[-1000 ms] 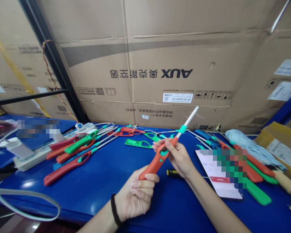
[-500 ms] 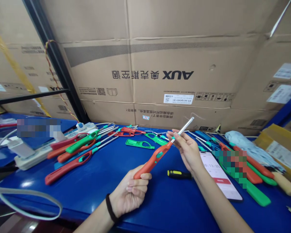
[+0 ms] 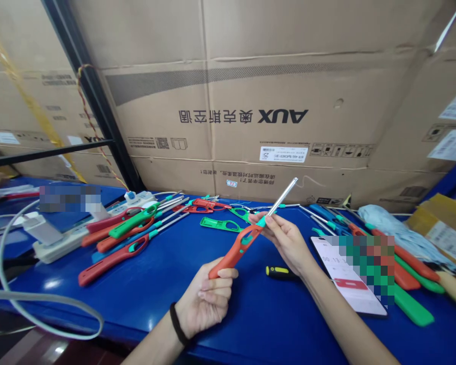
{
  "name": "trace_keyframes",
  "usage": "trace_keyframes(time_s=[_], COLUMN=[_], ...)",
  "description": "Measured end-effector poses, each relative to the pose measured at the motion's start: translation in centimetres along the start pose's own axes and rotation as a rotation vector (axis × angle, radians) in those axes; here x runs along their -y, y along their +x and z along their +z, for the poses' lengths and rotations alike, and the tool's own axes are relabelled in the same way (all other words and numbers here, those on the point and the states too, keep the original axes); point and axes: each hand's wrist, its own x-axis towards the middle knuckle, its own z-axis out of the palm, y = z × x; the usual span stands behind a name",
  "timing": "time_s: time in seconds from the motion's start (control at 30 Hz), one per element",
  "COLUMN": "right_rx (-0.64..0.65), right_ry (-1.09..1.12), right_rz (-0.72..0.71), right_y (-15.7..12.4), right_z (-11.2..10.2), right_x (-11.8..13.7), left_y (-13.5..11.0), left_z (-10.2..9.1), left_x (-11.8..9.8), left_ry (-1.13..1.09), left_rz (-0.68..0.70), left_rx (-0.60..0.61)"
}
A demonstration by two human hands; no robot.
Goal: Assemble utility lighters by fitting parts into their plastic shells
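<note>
The red lighter, likely light, stiff and best held by its handle, has its near end in the curled left hand, the right hand pinching around its teal collar, above the blue table.

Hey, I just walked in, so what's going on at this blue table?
Someone is holding an orange long-necked lighter up over the blue table with both hands. The left hand grips the handle's lower end; the right hand has its fingers at the base of the metal tube, which points up and away. A yellow-and-black screwdriver and a phone lie to the right, with more lighters on the left.
</note>
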Motion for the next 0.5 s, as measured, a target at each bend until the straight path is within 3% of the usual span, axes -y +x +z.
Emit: trace_keyframes(time_s=[0.33, 0.5], right_rx=[0.055, 0.031], right_ry=[0.039, -0.034], right_rz=[-0.043, -0.066], right_y=[-0.51, -0.25], right_z=[0.84, 0.46], right_x=[0.66, 0.11], left_y=[-0.06, 0.03], left_z=[0.04, 0.32], left_x=[-0.16, -0.02], left_ry=[-0.039, 0.142], left_rz=[0.009, 0.094], left_rx=[0.025, -0.082])
